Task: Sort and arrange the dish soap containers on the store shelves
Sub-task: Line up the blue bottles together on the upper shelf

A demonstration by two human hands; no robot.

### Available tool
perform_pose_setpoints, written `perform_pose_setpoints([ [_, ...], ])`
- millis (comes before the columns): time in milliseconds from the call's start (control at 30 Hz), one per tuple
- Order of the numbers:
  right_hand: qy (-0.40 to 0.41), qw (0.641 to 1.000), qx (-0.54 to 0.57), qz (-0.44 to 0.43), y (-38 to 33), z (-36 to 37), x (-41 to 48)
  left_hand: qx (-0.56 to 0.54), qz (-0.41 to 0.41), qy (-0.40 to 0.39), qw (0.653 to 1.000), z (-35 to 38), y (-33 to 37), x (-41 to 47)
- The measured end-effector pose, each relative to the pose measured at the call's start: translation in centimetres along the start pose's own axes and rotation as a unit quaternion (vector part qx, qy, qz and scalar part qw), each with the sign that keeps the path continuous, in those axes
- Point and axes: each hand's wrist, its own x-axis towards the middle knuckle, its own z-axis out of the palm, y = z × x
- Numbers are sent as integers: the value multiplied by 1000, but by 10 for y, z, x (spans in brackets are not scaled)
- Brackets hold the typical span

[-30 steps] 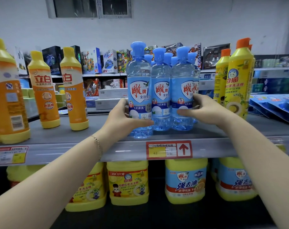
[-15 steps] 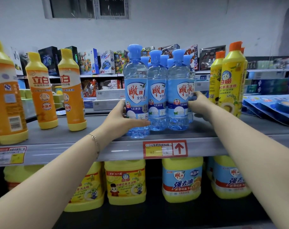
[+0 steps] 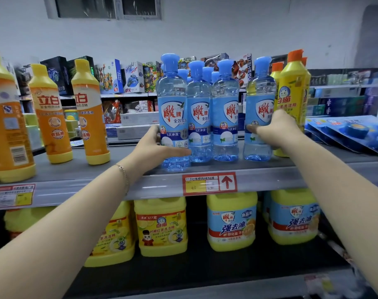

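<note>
Blue dish soap bottle [image 3: 260,93], gripped by the right hand [image 3: 276,130], now stands apart, widening the row [image 3: 224,117]; left hand [image 3: 160,147] grips front bottle [image 3: 171,93]

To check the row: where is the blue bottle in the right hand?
Head view: the blue bottle stands on the upper shelf, right of centre, between the other blue bottles, across a gap, and the yellow bottle.

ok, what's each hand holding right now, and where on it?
Left hand grips the leftmost blue bottle low on its body, thumb across the front. Right hand grips the rightmost blue bottle around its lower label.
</note>
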Motion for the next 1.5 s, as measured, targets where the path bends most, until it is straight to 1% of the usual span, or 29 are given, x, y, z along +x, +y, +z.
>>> perform_pose_setpoints([
  [100,32,998,26,-40,2,-5,-20,7,-13,8,1000,0,0,1],
  [167,55,994,63,-70,1,-6,-34,8,-15,7,1000,-1,0,0],
  [300,104,974,134,-153,-14,-5,-59,15,-15,-4,1000,-1,1,0],
  [400,90,964,159,-193,-31,2,-72,23,-18,-3,1000,-2,1,0],
  [567,44,973,106,-202,-51,34,-85,32,-9,-1,999,-2,2,-2],
  [700,29,977,88,-190,-54,55,-87,28,-3,-4,1000,-1,2,-3],
  [1000,92,976,81,-182,-39,81,-89,49,0,-7,999,-4,1,-3],
  [1167,137,964,-2,-229,-26,97,-98,48,4,8,999,-3,1,-4],
  [1400,139,959,-8,-248,-23,97,-96,51,1,-12,999,-8,2,-4],
  [1500,134,960,-15,-245,-23,98,-95,44,0,-9,999,-7,2,-5],
])
